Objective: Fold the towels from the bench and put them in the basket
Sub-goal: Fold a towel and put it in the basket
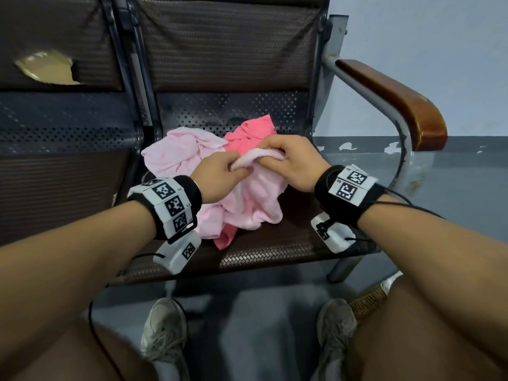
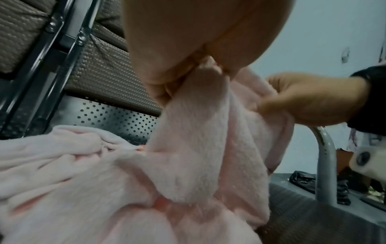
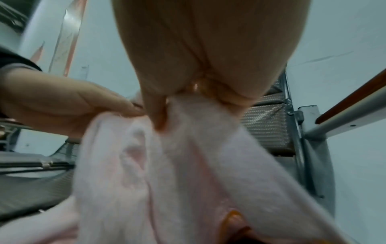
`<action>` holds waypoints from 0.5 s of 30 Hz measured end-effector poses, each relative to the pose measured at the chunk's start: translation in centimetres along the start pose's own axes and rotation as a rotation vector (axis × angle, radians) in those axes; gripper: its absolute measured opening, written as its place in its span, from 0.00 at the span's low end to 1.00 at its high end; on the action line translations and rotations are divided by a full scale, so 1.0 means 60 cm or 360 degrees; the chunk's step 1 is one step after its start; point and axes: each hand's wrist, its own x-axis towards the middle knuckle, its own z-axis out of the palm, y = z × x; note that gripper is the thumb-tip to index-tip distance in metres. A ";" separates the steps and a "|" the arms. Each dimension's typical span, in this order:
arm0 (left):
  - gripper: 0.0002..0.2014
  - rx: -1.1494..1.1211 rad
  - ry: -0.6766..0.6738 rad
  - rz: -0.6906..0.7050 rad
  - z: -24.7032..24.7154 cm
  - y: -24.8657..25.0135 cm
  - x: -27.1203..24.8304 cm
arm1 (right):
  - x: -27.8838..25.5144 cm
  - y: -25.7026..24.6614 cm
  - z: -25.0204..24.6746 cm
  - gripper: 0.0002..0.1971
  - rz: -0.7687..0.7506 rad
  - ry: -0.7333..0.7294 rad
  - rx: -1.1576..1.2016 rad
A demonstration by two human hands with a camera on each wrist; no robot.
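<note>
Pale pink terry cloth, the pale pink towel (image 1: 255, 196), is bunched and half lifted at the middle of the table (image 1: 275, 251), a woven brown seat. Its upper edge forms a short roll running left to right, pinched at both ends. The left hand (image 1: 220, 176) pinches the left end, fingers (image 2: 158, 82) curled round the cloth; the right hand (image 1: 291, 163) pinches the right end just beside it, fingers (image 3: 154, 113) clamped on the same edge. Both hands sit equally near, almost touching, so the held edge is short and the rest hangs crumpled below them toward the table's front. Judged from this, spreading the hands apart along that edge would open the towel. Behind the pale towel lies a second pale pink towel (image 1: 178, 152) on the left and a coral towel (image 1: 253, 133) on the right. A wooden armrest (image 1: 393, 103) stands well right. No basket can be made out with certainty.
</note>
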 end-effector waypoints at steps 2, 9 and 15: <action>0.18 0.0032 0.0173 -0.0006 -0.007 0.001 0.006 | -0.001 0.022 -0.005 0.05 0.0173 -0.0049 -0.0247; 0.18 0.0418 0.0350 -0.0186 -0.030 -0.026 0.027 | -0.021 0.081 -0.024 0.12 0.0762 -0.0072 -0.0441; 0.16 0.0280 0.0252 -0.0447 -0.035 -0.009 0.029 | -0.021 0.056 -0.043 0.19 0.0559 0.0197 -0.0450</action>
